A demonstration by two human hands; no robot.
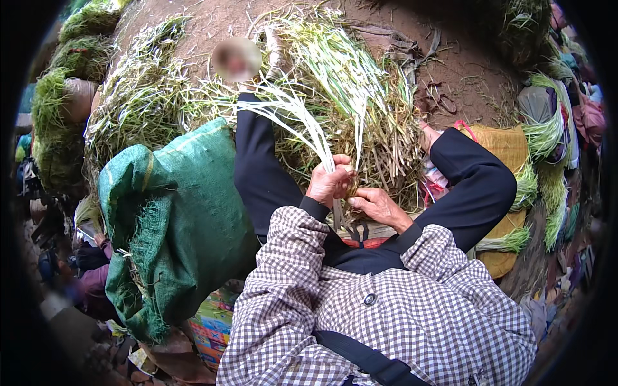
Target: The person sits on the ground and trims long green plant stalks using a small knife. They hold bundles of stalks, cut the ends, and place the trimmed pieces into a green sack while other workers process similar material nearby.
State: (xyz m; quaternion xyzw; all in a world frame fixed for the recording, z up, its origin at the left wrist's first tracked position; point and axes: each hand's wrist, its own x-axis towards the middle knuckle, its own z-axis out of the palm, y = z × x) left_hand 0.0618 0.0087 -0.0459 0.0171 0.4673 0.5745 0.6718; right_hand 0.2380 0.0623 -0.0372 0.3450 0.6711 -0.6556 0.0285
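Observation:
Pale, long-leaved stalks [309, 126], which look like blanched chives, fan upward from my left hand [331, 181], its fingers closed round their lower part. My right hand [379, 205] is just beside it, thumb and forefinger pinched at the brownish base of a thin stalk [359, 132] that stands up between the hands. Both hands are over my lap, fingertips nearly touching. Beyond them a large heap of green and white leafy stalks [338, 67] lies on the ground, its brown root ends toward me. More loose leaves [140, 91] are piled to the left.
A stuffed green woven sack [203, 169] leans by my left leg. On the right lie a yellow woven sack [502, 149] and bundles of green stalks [548, 130]. Tied bundles [50, 111] stand at the far left, near a person in a purple sleeve [96, 289]. A printed carton [212, 325] is below the green sack.

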